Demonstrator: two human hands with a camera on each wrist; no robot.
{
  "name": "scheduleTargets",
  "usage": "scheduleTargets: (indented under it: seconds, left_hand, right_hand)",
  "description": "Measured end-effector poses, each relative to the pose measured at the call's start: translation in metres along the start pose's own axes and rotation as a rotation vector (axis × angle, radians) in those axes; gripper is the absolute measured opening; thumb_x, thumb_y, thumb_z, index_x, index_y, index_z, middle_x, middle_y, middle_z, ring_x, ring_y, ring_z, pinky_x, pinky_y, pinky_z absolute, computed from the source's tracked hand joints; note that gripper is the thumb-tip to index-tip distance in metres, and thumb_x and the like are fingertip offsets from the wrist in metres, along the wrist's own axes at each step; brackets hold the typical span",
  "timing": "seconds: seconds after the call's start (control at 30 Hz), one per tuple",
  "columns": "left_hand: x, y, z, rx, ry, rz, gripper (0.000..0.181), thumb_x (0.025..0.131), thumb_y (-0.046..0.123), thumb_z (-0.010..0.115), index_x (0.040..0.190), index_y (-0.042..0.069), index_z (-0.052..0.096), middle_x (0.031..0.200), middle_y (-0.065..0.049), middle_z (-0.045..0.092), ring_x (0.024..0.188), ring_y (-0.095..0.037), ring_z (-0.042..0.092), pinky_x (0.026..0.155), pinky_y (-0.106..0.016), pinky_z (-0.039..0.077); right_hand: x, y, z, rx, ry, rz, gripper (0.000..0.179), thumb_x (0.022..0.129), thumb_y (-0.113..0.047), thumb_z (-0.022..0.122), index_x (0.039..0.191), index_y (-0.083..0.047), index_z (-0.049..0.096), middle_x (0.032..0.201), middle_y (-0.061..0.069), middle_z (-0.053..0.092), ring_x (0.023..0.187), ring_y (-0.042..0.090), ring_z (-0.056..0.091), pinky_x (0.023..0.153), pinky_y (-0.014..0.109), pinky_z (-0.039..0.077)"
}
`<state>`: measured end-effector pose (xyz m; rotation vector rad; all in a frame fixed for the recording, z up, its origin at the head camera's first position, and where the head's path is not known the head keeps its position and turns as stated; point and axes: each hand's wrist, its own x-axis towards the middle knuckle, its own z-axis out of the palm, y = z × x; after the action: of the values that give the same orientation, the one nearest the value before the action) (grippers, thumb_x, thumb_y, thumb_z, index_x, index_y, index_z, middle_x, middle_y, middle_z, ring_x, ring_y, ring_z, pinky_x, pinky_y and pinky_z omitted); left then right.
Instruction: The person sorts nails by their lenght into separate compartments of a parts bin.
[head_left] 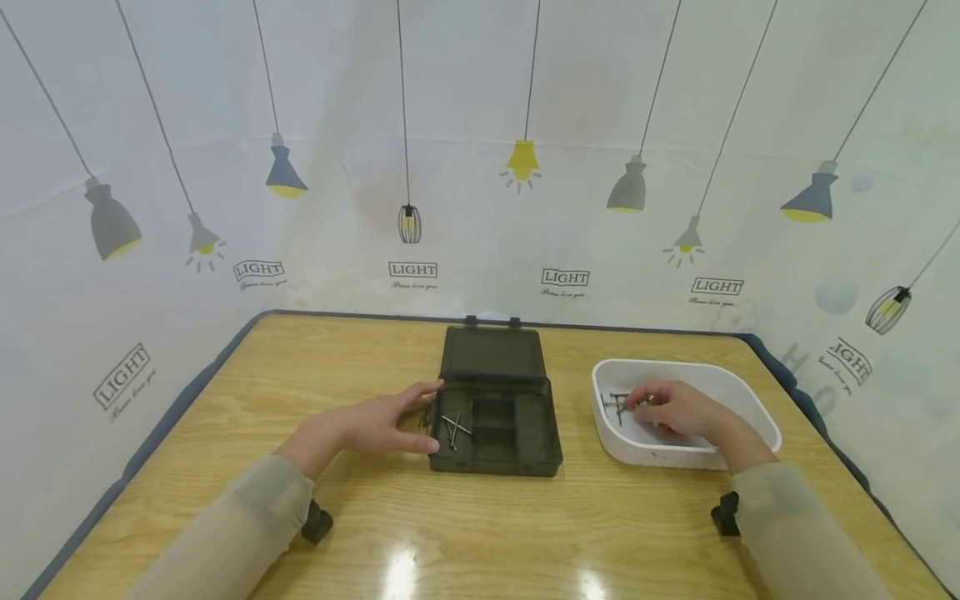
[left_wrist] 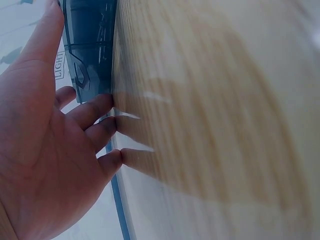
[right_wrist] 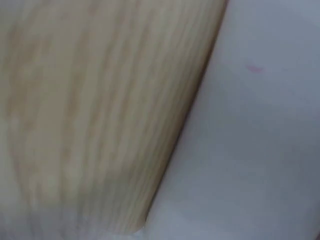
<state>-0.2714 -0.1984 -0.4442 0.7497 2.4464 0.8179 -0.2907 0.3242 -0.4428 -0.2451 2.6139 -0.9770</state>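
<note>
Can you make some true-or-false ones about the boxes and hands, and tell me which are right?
1. The dark box is open. True.
2. The white tray is left of the dark box. False: it is on the right.
3. The left hand is at the dark box's left side. True.
4. The right hand has its fingers in the white tray. True.
5. The dark box's left compartment is bare. False: thin metal pieces lie there.

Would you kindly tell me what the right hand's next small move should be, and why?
Probably lift one metal fastener out: the right hand is inside the white tray, fingers down at the fasteners, and similar fasteners lie in the open black case.
</note>
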Motion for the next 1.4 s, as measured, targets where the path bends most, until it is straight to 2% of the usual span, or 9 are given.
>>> scheduleTargets:
  seconds: [0.13, 0.3, 0.53, 0.87, 1.1, 1.4]
  left_hand:
    - [0.0000, -0.0001, 0.0006, 0.002, 0.004, 0.001, 0.106, 0.100, 0.064, 0.073, 0.178, 0.031, 0.010, 0.183, -0.008, 0.027, 0.168, -0.036, 0.030, 0.134, -0.064, 0.028]
    - [-0.0001, 0.0006, 0.0009, -0.005, 0.002, 0.002, 0.106, 0.100, 0.064, 0.074, 0.178, 0.031, 0.010, 0.183, -0.008, 0.027, 0.168, -0.036, 0.029, 0.134, -0.064, 0.027]
    - [0.0006, 0.0011, 0.0009, -0.001, 0.006, 0.002, 0.106, 0.100, 0.064, 0.074, 0.178, 0.032, 0.010, 0.183, -0.008, 0.027, 0.168, -0.036, 0.029, 0.135, -0.063, 0.027]
    - [0.0013, -0.0003, 0.0011, -0.007, 0.007, -0.001, 0.106, 0.100, 0.063, 0.074, 0.178, 0.032, 0.009, 0.183, -0.007, 0.027, 0.168, -0.036, 0.030, 0.135, -0.063, 0.026]
    - [0.0011, -0.0011, 0.0015, 0.000, 0.004, -0.001, 0.106, 0.100, 0.064, 0.073, 0.178, 0.033, 0.009, 0.183, -0.007, 0.027, 0.168, -0.036, 0.030, 0.135, -0.063, 0.027]
    - [0.0006, -0.0001, 0.0010, 0.001, 0.006, -0.008, 0.106, 0.099, 0.065, 0.074, 0.178, 0.034, 0.009, 0.183, -0.006, 0.026, 0.168, -0.036, 0.029, 0.135, -0.064, 0.027]
  right_hand:
    - [0.0024, 0.0019, 0.0025, -0.025, 0.005, -0.023, 0.027, 0.106, -0.020, 0.072, 0.131, -0.010, 0.074, 0.075, 0.001, 0.058, 0.069, 0.019, 0.055, 0.059, 0.029, 0.044]
    - [0.0018, -0.0008, 0.0052, -0.046, 0.006, -0.014, 0.027, 0.105, -0.021, 0.074, 0.129, -0.009, 0.072, 0.081, 0.002, 0.059, 0.072, 0.019, 0.057, 0.064, 0.030, 0.045]
    - [0.0020, -0.0013, 0.0056, -0.041, 0.007, 0.006, 0.023, 0.105, -0.023, 0.075, 0.123, -0.010, 0.071, 0.085, 0.002, 0.059, 0.076, 0.020, 0.058, 0.066, 0.030, 0.046]
    - [0.0045, 0.0003, 0.0078, -0.048, 0.004, -0.021, 0.018, 0.105, -0.020, 0.074, 0.118, -0.008, 0.071, 0.083, 0.001, 0.058, 0.075, 0.019, 0.058, 0.067, 0.030, 0.047]
    - [0.0037, -0.0016, 0.0086, -0.055, -0.004, 0.001, 0.015, 0.105, -0.018, 0.072, 0.116, -0.009, 0.069, 0.085, 0.002, 0.059, 0.076, 0.019, 0.057, 0.069, 0.030, 0.047]
    - [0.0036, -0.0020, 0.0080, -0.087, -0.006, -0.061, 0.011, 0.101, -0.015, 0.073, 0.111, -0.010, 0.071, 0.082, -0.001, 0.058, 0.077, 0.017, 0.054, 0.067, 0.026, 0.044]
